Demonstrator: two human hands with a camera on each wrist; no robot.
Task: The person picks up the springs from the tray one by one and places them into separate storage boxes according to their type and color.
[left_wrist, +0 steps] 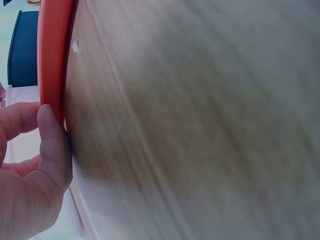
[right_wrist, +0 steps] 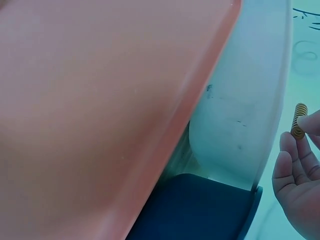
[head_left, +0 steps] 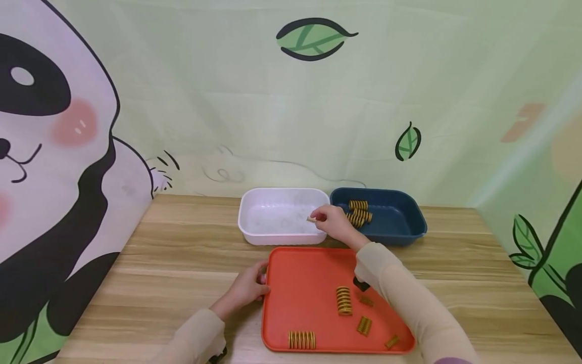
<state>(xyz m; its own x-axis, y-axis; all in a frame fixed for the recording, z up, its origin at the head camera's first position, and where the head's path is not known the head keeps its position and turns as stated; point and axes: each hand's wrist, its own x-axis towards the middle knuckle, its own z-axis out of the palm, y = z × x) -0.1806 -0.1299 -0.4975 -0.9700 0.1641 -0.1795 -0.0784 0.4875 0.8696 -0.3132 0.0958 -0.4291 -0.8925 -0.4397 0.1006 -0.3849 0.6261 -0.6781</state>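
Note:
Over the right end of the white bin (head_left: pixel 259 236), my right hand (head_left: pixel 334 222) pinches a small gold coil spring (right_wrist: pixel 299 121) between thumb and fingertips. My left hand (head_left: pixel 245 287) holds the left rim of a red tray (head_left: pixel 295 283), with thumb and finger at its edge in the left wrist view. Two larger gold springs lie on the tray: one spring (head_left: pixel 344 301) right of the middle, the other spring (head_left: pixel 301 340) along the near edge. Several smaller springs (head_left: pixel 364 326) lie toward its right side, partly beside my right sleeve.
A dark blue bin (head_left: pixel 400 230) stands against the white bin's right side, with several gold springs (head_left: pixel 359 217) in its left part. Both bins stand behind the tray on a wooden table (head_left: pixel 191 237). A printed cloth (head_left: pixel 218 101) hangs close behind them.

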